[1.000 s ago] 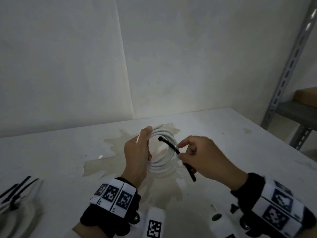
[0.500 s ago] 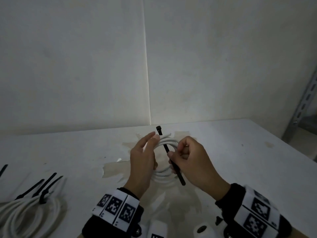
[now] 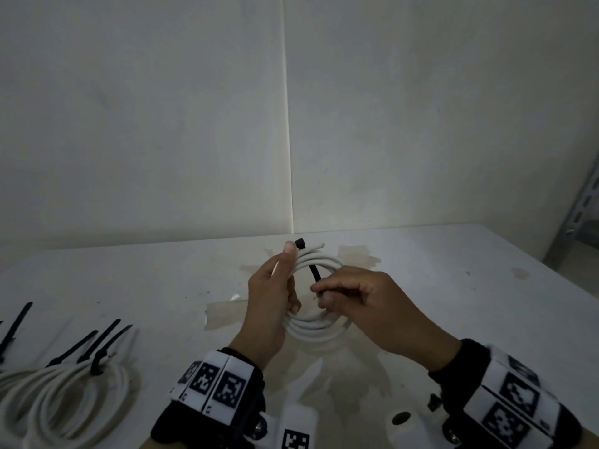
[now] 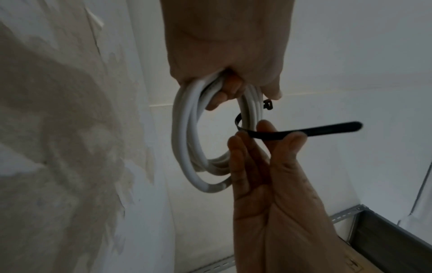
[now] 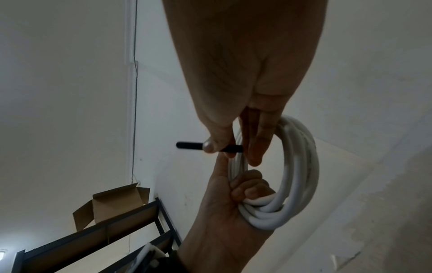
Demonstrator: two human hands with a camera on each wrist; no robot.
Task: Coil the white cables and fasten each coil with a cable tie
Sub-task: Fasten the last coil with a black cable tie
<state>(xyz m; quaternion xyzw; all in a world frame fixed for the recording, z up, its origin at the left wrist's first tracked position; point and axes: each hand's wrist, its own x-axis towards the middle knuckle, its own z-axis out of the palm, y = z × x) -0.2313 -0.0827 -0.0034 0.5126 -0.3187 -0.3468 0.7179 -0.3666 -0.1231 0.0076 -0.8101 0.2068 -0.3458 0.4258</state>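
Observation:
A white cable coil (image 3: 316, 327) is held upright over the table in front of me. My left hand (image 3: 275, 293) grips its left side, fingers curled through the ring, the thumb pressing the black cable tie's head (image 3: 299, 244) onto the top strands. The black cable tie (image 3: 314, 272) runs down across the coil's top. My right hand (image 3: 350, 298) pinches its tail between thumb and fingers. In the left wrist view the cable tie (image 4: 304, 130) bends round the coil (image 4: 187, 140), tail sticking out right. The right wrist view shows the tail (image 5: 189, 145) past my thumb beside the coil (image 5: 301, 166).
At the left on the stained white table (image 3: 453, 286) lie tied white coils (image 3: 64, 400) with black tie tails (image 3: 107, 338) sticking up. A metal shelf upright (image 3: 577, 215) stands at the right. A wall rises close behind the table.
The tie's head went from the coil's middle up to the top under my left thumb. My right hand slid along the tail and bent it round the strands. The view shifted left.

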